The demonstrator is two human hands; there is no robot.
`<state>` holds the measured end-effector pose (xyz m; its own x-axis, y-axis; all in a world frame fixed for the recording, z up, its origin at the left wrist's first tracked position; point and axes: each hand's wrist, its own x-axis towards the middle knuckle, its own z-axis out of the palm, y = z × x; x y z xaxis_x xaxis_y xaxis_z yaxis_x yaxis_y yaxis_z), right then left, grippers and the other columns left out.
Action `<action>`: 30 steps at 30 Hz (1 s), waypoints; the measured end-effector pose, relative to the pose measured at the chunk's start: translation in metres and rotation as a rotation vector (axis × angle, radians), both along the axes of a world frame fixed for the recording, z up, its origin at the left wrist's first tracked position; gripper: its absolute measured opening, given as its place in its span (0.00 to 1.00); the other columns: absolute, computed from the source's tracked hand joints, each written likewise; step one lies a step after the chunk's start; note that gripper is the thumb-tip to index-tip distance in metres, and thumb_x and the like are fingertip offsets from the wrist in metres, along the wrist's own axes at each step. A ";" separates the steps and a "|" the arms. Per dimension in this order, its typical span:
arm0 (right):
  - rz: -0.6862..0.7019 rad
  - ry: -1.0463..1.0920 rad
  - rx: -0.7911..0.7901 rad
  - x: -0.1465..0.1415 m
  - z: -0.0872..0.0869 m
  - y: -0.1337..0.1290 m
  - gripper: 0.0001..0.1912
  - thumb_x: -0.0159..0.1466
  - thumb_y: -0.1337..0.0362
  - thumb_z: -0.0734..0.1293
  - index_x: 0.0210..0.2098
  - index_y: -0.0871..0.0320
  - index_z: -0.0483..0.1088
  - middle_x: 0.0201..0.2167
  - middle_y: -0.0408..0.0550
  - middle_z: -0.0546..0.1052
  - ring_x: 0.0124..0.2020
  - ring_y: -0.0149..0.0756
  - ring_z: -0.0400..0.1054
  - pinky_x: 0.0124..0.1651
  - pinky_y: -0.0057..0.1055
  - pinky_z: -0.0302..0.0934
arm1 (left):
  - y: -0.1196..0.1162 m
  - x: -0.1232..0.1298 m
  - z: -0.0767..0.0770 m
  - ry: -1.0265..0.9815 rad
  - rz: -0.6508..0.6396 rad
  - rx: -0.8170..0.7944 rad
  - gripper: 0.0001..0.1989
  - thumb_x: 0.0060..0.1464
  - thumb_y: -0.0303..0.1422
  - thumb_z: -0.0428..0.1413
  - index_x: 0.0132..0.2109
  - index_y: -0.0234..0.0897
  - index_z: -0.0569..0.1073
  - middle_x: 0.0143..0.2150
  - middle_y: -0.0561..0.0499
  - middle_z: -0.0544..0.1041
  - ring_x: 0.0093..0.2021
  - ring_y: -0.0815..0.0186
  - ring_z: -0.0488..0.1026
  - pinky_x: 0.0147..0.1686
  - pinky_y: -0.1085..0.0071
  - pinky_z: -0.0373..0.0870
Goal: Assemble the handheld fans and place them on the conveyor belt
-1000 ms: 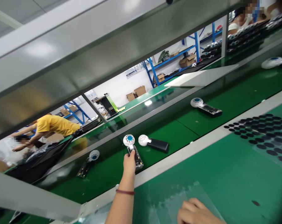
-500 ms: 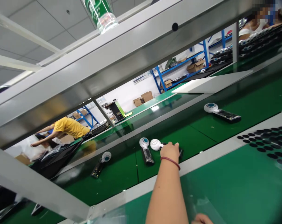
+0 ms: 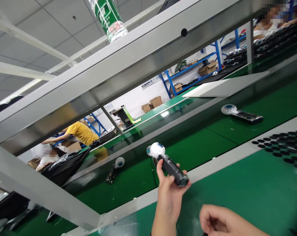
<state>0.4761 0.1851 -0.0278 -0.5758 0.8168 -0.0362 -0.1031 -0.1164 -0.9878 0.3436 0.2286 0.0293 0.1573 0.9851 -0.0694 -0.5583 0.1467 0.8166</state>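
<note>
My left hand [image 3: 171, 190] is closed around the black handle of a handheld device [image 3: 174, 170] with a round white head, raised above the near edge of the green belt. The head points up and to the left. Behind it, a second device [image 3: 148, 150] of the same kind lies mostly hidden on the belt. My right hand [image 3: 215, 219], low on the right over the green worktop, has its fingers curled inward. A small dark bit shows at its lower edge, but I cannot make out what it is.
Another device [image 3: 115, 168] lies left on the belt [image 3: 192, 144], and one more [image 3: 241, 113] lies right. Black round pads [image 3: 283, 146] cover the worktop's right side. A metal beam [image 3: 138, 62] crosses overhead, bearing a bottle [image 3: 109, 19]. People work beyond the belt.
My left hand has lifted the device off the belt and brought it nearer, head tilted up. My right hand has come further into view. The devices on the belt appear shifted right.
</note>
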 end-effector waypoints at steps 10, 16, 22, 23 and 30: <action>-0.408 0.030 0.074 0.021 0.026 0.014 0.03 0.53 0.63 0.65 0.25 0.55 0.69 0.26 0.41 0.71 0.32 0.34 0.65 0.38 0.27 0.59 | -0.044 0.001 -0.039 -0.100 0.043 -0.163 0.30 0.46 0.39 0.57 0.50 0.56 0.47 0.38 0.50 0.72 0.28 0.65 0.71 0.26 0.71 0.63; -0.394 -0.151 0.093 0.018 0.042 0.020 0.05 0.53 0.66 0.62 0.26 0.56 0.70 0.28 0.42 0.74 0.34 0.36 0.67 0.39 0.29 0.59 | -0.053 0.004 -0.052 -0.107 -0.100 -0.229 0.43 0.36 0.34 0.61 0.57 0.44 0.45 0.46 0.43 0.72 0.40 0.52 0.73 0.38 0.57 0.68; -0.362 -0.236 0.078 0.010 0.045 0.017 0.07 0.54 0.66 0.61 0.26 0.54 0.72 0.30 0.42 0.72 0.24 0.32 0.65 0.22 0.25 0.58 | -0.050 0.003 -0.064 -0.012 -0.214 -0.212 0.30 0.36 0.36 0.62 0.49 0.36 0.64 0.34 0.44 0.77 0.35 0.57 0.75 0.33 0.67 0.67; -0.354 -0.261 0.106 0.010 0.046 0.016 0.08 0.54 0.67 0.61 0.26 0.54 0.72 0.30 0.43 0.71 0.24 0.31 0.65 0.22 0.25 0.58 | -0.050 0.002 -0.063 -0.022 -0.198 -0.222 0.31 0.35 0.34 0.62 0.49 0.37 0.65 0.35 0.45 0.77 0.37 0.56 0.74 0.34 0.66 0.67; -0.300 -0.194 0.128 0.009 0.048 0.011 0.08 0.56 0.70 0.61 0.26 0.54 0.70 0.29 0.40 0.69 0.20 0.25 0.61 0.23 0.24 0.59 | -0.053 -0.003 -0.059 0.032 -0.174 -0.311 0.27 0.34 0.36 0.63 0.46 0.39 0.68 0.29 0.47 0.76 0.32 0.58 0.74 0.32 0.66 0.67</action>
<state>0.4849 0.1962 0.0199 -0.3025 0.9531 -0.0078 0.0770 0.0163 -0.9969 0.3405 0.1757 -0.0301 0.3138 0.8746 -0.3697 -0.4781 0.4819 0.7343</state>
